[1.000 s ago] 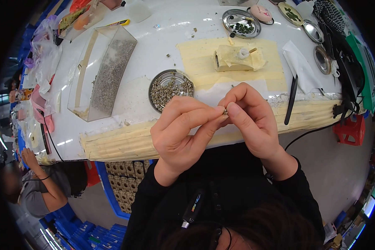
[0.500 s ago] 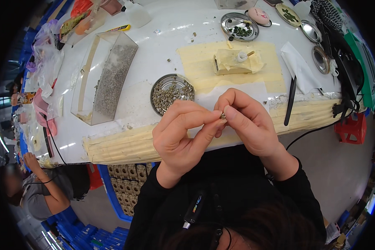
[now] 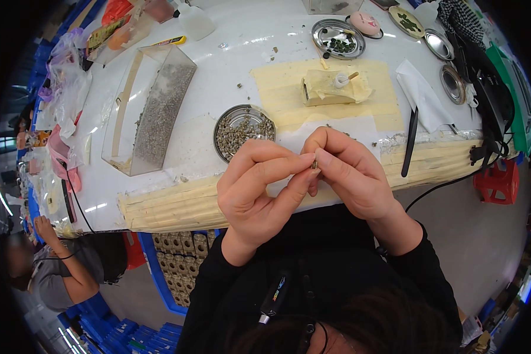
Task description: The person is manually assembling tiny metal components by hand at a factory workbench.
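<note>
Left hand (image 3: 256, 192) and right hand (image 3: 357, 180) meet fingertip to fingertip over the near table edge, both in a pinch grip, thumb and index together, on a tiny brownish metallic piece (image 3: 315, 165); piece sits between the fingertips, mostly covered, exact shape can't tell. White paper sheet (image 3: 363, 126) under and beyond the right hand. Just beyond the left hand: round shiny metal dish (image 3: 236, 113) holding lots of small brownish-grey metallic bits (image 3: 236, 138), few loose ones on the white tabletop (image 3: 218, 74). Left of dish, clear plastic box (image 3: 119, 130), angled, with a heap of fine grey pieces (image 3: 156, 115) along its right side. Farther out past the hands: block wrapped in cream tape (image 3: 327, 98), small white cup (image 3: 340, 81) on top with a wooden stick (image 3: 353, 75) poking out. Right of that, slim black tool (image 3: 409, 144) overlapping a folded white sheet (image 3: 419, 94). Far side: oval metal plate (image 3: 342, 55) with dark green bits (image 3: 343, 45) on it. Cream padded strip (image 3: 177, 209) runs along the near edge. Below table: blue crate (image 3: 157, 277) of brownish blocks (image 3: 180, 253). Co-worker's bent arm (image 3: 71, 265) at far left.
</note>
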